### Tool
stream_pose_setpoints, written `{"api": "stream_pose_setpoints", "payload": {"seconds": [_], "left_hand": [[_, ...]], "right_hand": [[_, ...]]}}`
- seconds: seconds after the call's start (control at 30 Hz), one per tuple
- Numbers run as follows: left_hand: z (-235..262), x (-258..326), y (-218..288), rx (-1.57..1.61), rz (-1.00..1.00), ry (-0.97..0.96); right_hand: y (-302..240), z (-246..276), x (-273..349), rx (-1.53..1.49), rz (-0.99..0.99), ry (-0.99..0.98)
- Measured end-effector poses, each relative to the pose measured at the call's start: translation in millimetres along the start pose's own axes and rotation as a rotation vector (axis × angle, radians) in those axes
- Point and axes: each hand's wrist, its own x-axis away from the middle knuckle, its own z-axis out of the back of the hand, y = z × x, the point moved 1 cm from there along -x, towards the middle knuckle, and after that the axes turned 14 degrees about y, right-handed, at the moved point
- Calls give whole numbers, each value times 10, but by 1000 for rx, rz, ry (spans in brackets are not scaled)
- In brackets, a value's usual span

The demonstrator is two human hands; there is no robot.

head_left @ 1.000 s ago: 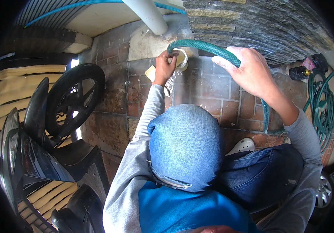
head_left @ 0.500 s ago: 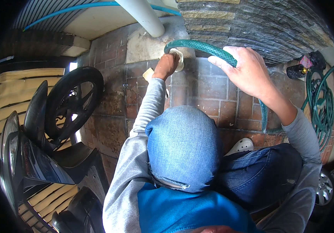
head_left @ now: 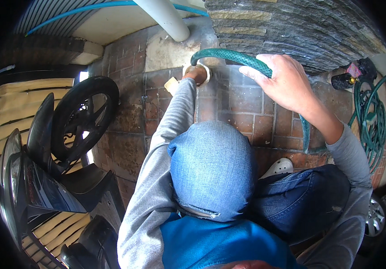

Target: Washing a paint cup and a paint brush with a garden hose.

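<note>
My right hand (head_left: 282, 80) is closed around a green garden hose (head_left: 233, 54), thumb along its near side. From there the hose arches left and bends down at a round white rim (head_left: 209, 75). My left hand (head_left: 196, 72) reaches down inside that rim, below the hose end, and its fingers are hidden. Whether the rim belongs to a container or an opening in the floor I cannot tell. A pale yellow block (head_left: 171, 85), like a sponge, lies just left of my left wrist.
A grey-white pipe (head_left: 168, 22) comes down beyond my hands, beside a rough stone wall (head_left: 287, 31). Coiled green hose (head_left: 370, 121) lies at right. At left stands a motorcycle with its front wheel (head_left: 85, 119). Brick-like paving (head_left: 247, 98) covers the floor.
My left hand has shifted slightly and gone down inside the white rim, so its fist no longer shows. The right hand and hose have barely moved.
</note>
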Motion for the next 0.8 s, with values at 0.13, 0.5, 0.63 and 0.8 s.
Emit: {"api": "stream_pose_setpoints", "payload": {"seconds": [0.13, 0.5, 0.63, 0.8], "left_hand": [[-38, -96, 35, -58, 35, -102], [-26, -183, -75, -61, 55, -201], [-12, -192, -84, -59, 47, -225], [-8, -234, -28, -59, 39, -246]], "right_hand": [[-5, -14, 5, 6, 8, 12], [32, -13, -23, 2, -19, 14], [49, -22, -41, 3, -3, 18], [55, -50, -41, -17, 11, 34]]}}
